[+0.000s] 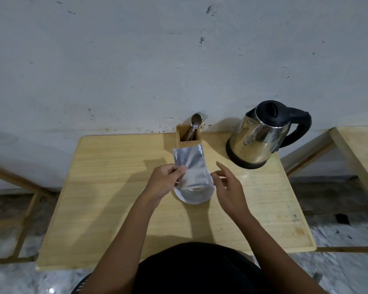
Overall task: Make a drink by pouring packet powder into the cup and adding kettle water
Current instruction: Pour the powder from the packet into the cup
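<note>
Packet [191,170], silver foil, centre frame: pinched by left hand [165,181] over white cup [192,198]. Right hand [227,185] open beside it. Kettle [261,134] upper right.

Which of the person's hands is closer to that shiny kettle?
The right. The right hand hangs open beside the silver packet, in front of and a little left of the kettle. The left hand holds the packet's far side, farther from the kettle.
</note>
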Tool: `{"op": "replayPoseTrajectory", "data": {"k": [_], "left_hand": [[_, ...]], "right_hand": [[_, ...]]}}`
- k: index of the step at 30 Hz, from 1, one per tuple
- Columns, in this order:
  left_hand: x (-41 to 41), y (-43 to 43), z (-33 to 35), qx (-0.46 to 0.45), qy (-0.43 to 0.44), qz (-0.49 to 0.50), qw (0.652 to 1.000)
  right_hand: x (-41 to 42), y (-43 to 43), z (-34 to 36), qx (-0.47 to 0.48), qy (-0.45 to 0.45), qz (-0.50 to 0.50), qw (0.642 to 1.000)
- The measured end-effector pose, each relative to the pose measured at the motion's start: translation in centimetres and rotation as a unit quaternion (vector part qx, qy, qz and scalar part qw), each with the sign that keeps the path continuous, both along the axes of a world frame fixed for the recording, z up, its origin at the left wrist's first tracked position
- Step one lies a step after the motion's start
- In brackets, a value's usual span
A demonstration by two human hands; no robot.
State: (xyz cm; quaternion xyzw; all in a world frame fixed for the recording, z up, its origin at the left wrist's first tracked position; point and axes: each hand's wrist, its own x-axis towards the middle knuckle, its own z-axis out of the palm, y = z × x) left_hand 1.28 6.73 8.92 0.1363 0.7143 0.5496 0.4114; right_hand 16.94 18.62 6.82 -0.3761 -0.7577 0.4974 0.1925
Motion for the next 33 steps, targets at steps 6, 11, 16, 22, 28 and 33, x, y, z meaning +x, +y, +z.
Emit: {"op": "replayPoseTrajectory", "data": {"k": [6, 11, 16, 22, 28, 33], "left_hand": [[0.4, -0.5, -0.2, 0.006, 0.021, -0.008, 1.0], [0.1, -1.7, -1.1, -0.019, 0.036, -0.012, 0.999], [-1.8, -4.7, -3.5, -0.085, 0.084, 0.052, 0.991], [-3.9, -7.3, -6.9, -0.161, 0.099, 0.103, 0.977], [-3.2, -6.0, -8.9, -0.31, 0.2, 0.054, 0.928], [-1.9, -5.1, -9.8, -0.376, 0.376, -0.064, 0.845]], "right_hand": [[-2.0, -0.3, 1.0, -0.147, 0.033, 0.061, 0.987], [-3.6, -0.8, 0.3, -0.087, 0.036, 0.041, 0.995], [-3.5, -0.5, -0.5, -0.021, -0.054, 0.018, 0.998], [-2.7, 0.8, -1.9, 0.086, -0.153, 0.066, 0.982], [-3.2, 0.7, -2.9, 0.044, -0.216, 0.116, 0.968], [-3.3, 0.8, -3.2, 0.064, -0.239, 0.13, 0.96]]}}
